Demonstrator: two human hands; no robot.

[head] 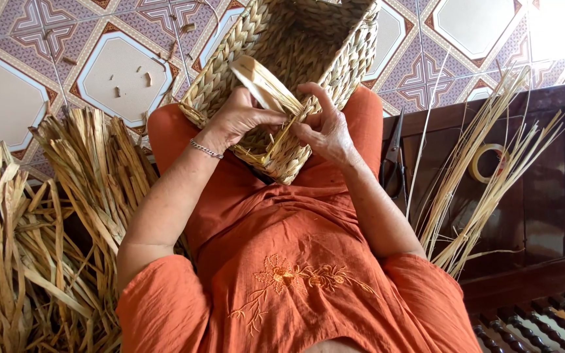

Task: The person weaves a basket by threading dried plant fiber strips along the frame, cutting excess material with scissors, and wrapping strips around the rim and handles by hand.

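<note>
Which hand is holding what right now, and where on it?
Left hand pinches the flat pale straw strip near its lower end; right hand steadies the woven straw basket at its rim.

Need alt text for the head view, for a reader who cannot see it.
Two hands work a pale fibre strip at the rim of a woven basket on an orange-clad lap: left hand, right hand. Dried fibre bundles lie left; scissors and a tape roll right.
</note>
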